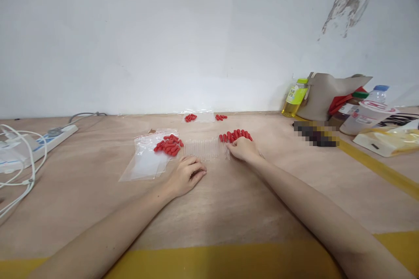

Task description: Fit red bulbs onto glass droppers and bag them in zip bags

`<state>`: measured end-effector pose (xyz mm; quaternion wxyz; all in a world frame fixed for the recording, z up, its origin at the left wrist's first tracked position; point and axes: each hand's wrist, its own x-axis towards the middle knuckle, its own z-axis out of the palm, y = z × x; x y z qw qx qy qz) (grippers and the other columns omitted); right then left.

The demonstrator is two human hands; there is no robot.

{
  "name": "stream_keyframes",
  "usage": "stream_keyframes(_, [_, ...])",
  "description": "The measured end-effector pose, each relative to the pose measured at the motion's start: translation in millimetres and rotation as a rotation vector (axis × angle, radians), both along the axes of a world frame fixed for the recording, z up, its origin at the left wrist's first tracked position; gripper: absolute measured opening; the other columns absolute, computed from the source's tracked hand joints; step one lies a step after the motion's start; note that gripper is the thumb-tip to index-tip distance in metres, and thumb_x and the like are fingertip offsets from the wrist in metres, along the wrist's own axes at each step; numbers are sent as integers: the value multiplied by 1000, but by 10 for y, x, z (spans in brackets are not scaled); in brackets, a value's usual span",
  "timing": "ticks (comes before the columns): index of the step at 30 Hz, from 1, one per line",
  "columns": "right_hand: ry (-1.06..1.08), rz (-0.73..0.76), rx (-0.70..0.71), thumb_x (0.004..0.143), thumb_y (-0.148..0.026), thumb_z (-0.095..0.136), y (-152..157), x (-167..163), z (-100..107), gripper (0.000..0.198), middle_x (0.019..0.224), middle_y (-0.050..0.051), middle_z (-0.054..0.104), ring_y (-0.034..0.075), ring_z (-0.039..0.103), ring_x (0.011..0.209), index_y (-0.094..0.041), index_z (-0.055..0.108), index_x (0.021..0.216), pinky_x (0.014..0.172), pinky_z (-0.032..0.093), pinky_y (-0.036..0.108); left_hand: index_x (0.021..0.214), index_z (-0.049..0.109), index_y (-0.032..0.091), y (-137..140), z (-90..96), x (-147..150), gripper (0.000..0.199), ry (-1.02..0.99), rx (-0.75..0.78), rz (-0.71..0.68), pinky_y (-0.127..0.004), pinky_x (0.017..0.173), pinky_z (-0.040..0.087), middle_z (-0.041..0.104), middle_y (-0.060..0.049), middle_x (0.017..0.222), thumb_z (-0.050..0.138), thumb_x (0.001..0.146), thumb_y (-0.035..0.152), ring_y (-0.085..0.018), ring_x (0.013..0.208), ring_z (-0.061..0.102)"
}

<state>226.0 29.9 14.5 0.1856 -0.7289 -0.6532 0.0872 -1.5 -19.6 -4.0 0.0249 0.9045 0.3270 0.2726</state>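
My left hand (188, 176) rests on the table, fingers loosely bent with a gap by the thumb, and I see nothing in it. Just beyond its fingertips lies a row of thin clear glass tubes (203, 149). To the right, my right hand (242, 149) is closed, its fingertips down on a glass dropper at the left part of a row of droppers with red rubber bulbs (238, 134). The hand covers most of their glass stems. A pile of loose red bulbs (169, 144) lies on clear plastic bags (142, 161) left of the tubes.
Small clusters of red bulbs (190, 117) lie near the wall. A white power strip (62, 138) with cables is at the left. At the right stand a yellow-green bottle (294, 98), a grey bag (322, 96), a plastic cup (366, 117) and a yellow packet (389, 139).
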Motion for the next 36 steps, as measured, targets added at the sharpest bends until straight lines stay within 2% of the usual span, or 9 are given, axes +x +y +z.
stream_keyframes(6, [-38,8,64,75,-45,46,-27,64,1,35,65,4,63,19,57,70,-20,61,57,80,29,38,80,59,19,-7,9,7,12,10,11,2,-31,76,38,58,-2,79,48,83,23,-15,78,52])
stream_keyframes(9, [-41,6,128,76,-43,47,-55,30,6,30,69,3,64,18,57,71,-20,61,63,81,27,38,71,56,18,-30,48,16,14,6,39,38,-32,76,37,56,-1,74,51,81,25,-15,75,51])
stream_keyframes(13, [-88,84,190,78,-40,44,-50,-112,-8,27,73,3,65,18,57,73,-21,63,72,82,24,39,58,48,17,-47,87,23,26,2,85,75,-33,73,36,51,0,65,53,79,30,-14,68,47])
stream_keyframes(16, [-164,113,151,79,-35,42,10,-245,-11,28,71,6,65,19,57,72,-19,64,71,81,23,39,56,46,17,-56,88,28,28,9,93,85,-32,72,36,50,0,64,51,80,30,-14,67,47])
stream_keyframes(21, [-230,81,60,76,-31,45,150,-413,31,25,78,12,65,23,58,75,-15,64,74,78,25,41,70,54,18,-56,57,26,17,-13,98,117,-33,74,35,55,-1,72,49,82,27,-16,72,48])
stream_keyframes(24, [-249,74,2,73,-24,49,210,-457,66,20,80,13,66,24,59,75,-14,65,75,80,23,43,76,57,19,36,78,-43,14,-8,137,231,-35,74,34,57,-3,78,48,82,28,-18,78,49])
stream_keyframes(27, [-235,65,-47,69,-22,51,255,-477,95,19,81,13,66,26,59,79,-15,66,77,83,21,45,75,60,20,232,165,-178,14,11,171,434,-37,76,32,57,-4,82,49,80,28,-22,85,48])
stream_keyframes(31, [-183,32,-97,68,-24,52,311,-497,110,21,84,14,66,27,59,82,-15,67,79,84,21,46,74,64,22,531,293,-335,18,80,142,670,-42,80,29,56,-7,89,51,76,34,-26,92,46])
stream_keyframes(36, [-128,16,-107,68,-27,52,309,-474,122,21,84,12,66,24,59,79,-16,66,77,81,27,42,67,67,19,763,306,-317,26,222,126,812,-45,85,23,55,-11,92,52,72,41,-30,97,42])
